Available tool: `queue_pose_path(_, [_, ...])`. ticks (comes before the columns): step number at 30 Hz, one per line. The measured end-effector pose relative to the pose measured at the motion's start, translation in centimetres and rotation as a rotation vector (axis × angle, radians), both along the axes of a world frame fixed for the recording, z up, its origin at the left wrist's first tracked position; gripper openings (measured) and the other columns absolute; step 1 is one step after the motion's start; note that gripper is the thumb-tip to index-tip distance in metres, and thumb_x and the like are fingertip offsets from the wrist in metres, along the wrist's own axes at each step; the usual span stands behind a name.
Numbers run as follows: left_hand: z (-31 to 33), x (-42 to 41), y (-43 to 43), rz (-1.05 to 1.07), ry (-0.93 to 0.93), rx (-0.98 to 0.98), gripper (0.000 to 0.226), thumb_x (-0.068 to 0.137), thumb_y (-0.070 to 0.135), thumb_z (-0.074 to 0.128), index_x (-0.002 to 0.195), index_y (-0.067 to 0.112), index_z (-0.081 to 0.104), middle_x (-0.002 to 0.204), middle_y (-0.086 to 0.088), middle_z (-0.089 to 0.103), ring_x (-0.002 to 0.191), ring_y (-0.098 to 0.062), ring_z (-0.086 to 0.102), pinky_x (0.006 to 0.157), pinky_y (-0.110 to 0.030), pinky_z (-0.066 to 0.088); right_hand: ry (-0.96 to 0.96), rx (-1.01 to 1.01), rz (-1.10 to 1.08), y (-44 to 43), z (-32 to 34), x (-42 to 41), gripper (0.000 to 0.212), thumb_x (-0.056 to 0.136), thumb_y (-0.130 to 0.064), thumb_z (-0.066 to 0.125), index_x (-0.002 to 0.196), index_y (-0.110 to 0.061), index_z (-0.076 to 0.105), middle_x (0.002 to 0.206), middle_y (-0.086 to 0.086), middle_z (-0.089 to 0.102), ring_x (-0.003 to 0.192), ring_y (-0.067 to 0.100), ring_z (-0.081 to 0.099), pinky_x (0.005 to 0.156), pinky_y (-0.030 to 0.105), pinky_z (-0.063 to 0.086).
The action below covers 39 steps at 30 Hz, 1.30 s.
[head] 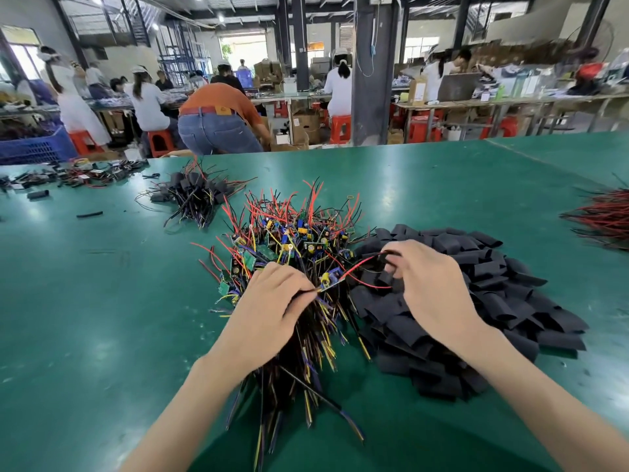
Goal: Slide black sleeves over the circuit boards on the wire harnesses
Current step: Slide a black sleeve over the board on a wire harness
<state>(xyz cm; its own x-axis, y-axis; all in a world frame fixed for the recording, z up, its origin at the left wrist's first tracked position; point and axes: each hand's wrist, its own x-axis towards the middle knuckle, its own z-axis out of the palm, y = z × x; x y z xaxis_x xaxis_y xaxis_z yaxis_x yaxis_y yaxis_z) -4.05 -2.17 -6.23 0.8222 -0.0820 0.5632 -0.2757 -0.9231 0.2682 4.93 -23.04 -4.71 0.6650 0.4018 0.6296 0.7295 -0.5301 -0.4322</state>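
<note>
- While the green table (442, 185) is very wide, the work all sits in the near middle of it, right in front of the person.
- A big heap of wire harnesses (292, 240) lies in the middle. Their little boards are bare, with no cover on them. I think this is the part left to do, and it is a lot.
- A big heap of black sleeves (493, 301) lies just to the right, touching the edge of the first heap. So many are waiting that the job looks far from over.
- A smaller bunch of covered harnesses (194, 195) lies farther back on the left, well apart from the big heap. Black sleeves sit on them, so these look finished. I think only a small share is done.
- The left hand (269, 308) rests on top of the bare heap. Its fingers are curled, and the tips pinch the wires of one harness just beside its board.
- The right hand (432, 287) is over the edge of the sleeve heap. Its fingers are bent and pinch one black sleeve (386, 275).
- One circuit board (330, 281) sticks out between the two hands, on the harness the left hand pinches. It is bare.
- A thin red wire (360, 265) runs from that board to the right hand. It may go into the sleeve there, but I cannot tell for sure. That sleeve is not yet over the board.
</note>
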Motion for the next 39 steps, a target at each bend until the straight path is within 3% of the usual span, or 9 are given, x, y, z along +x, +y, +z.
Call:
queue_pose_path(5, [0.1,-0.5,0.0,-0.018,0.051,-0.197,0.012,0.097,0.017,0.05,0.101,0.011,0.06,0.088,0.006,0.064,0.081,0.002,0.054,0.074,-0.01,0.038,-0.099,-0.347,0.078,-0.3,0.1,1.0,0.035,0.095,-0.012,0.05,0.128,-0.003,0.052,0.107,0.014,0.057,0.098,0.034,0.054,0.086,0.046,0.044])
queue_pose_path(8, [0.0,-0.7,-0.3,-0.053,0.064,-0.193,0.018,0.093,0.026,0.053,0.107,0.017,0.056,0.084,0.015,0.06,0.079,0.0,0.051,0.074,-0.012,0.037,-0.037,-0.395,0.153,-0.2,-0.5,1.0,0.049,0.095,-0.01,0.049,0.142,-0.005,0.035,0.117,0.013,0.049,0.106,0.029,0.045,0.094,0.038,0.037])
queue_pose_path(12, [-0.1,-0.6,-0.6,-0.043,0.084,-0.327,0.024,0.092,0.055,0.046,0.095,0.032,0.054,0.079,0.012,0.06,0.07,-0.003,0.049,0.068,-0.019,0.035,0.01,-0.373,0.218,-0.3,-0.4,0.9,0.052,0.089,-0.014,0.061,0.138,-0.012,0.044,0.12,0.006,0.054,0.11,0.026,0.047,0.1,0.034,0.033])
queue_pose_path(15, [-0.2,-0.4,-0.6,-0.004,0.077,-0.311,0.02,0.087,0.056,0.04,0.088,0.04,0.052,0.082,0.006,0.06,0.077,-0.01,0.054,0.072,-0.029,0.041,0.014,-0.24,0.232,-0.3,0.0,0.5,0.055,0.076,-0.016,0.074,0.129,-0.018,0.056,0.111,0.001,0.065,0.107,0.017,0.049,0.1,0.016,0.024])
queue_pose_path(17, [-0.2,-0.4,-0.6,0.014,0.056,-0.277,0.03,0.087,0.056,0.043,0.093,0.032,0.06,0.081,0.01,0.057,0.08,-0.008,0.053,0.075,-0.024,0.04,-0.024,-0.212,0.213,-0.2,0.0,0.3,0.061,0.069,-0.016,0.08,0.126,-0.021,0.058,0.107,-0.004,0.07,0.109,0.009,0.044,0.103,0.008,0.014])
queue_pose_path(20, [-0.1,-0.5,-0.8,-0.014,0.012,-0.236,0.038,0.085,0.059,0.052,0.095,0.025,0.064,0.08,0.022,0.057,0.081,-0.001,0.046,0.076,-0.011,0.031,-0.078,-0.297,0.128,-0.4,0.1,0.3,0.068,0.068,-0.025,0.08,0.13,-0.028,0.053,0.111,-0.013,0.068,0.124,0.012,0.042,0.108,0.013,0.007])
queue_pose_path(23, [0.1,-0.5,-1.1,-0.006,-0.015,-0.214,0.042,0.086,0.058,0.043,0.095,0.024,0.066,0.077,0.03,0.053,0.081,-0.001,0.044,0.08,-0.014,0.029,-0.093,-0.364,0.114,-0.4,0.1,0.1,0.068,0.069,-0.028,0.079,0.132,-0.03,0.052,0.113,-0.014,0.067,0.124,0.022,0.046,0.104,0.017,0.014])
queue_pose_path(28, [-0.1,-0.3,-1.3,0.037,-0.036,-0.161,0.032,0.086,0.047,0.053,0.098,0.021,0.068,0.083,0.029,0.049,0.083,-0.01,0.048,0.083,-0.026,0.032,0.115,-0.208,0.234,0.1,0.4,-0.6,0.066,0.072,-0.019,0.077,0.131,-0.036,0.051,0.119,-0.015,0.063,0.113,0.011,0.055,0.1,0.032,0.041])
queue_pose_path(39, [-0.1,-0.4,-1.5,0.034,-0.085,-0.158,0.031,0.086,0.044,0.055,0.098,0.019,0.069,0.08,0.031,0.046,0.08,-0.005,0.042,0.079,-0.027,0.031,0.153,-0.133,0.295,0.4,-0.1,-0.9,0.058,0.073,-0.019,0.077,0.123,-0.037,0.054,0.109,-0.013,0.064,0.096,0.019,0.06,0.087,0.03,0.043])
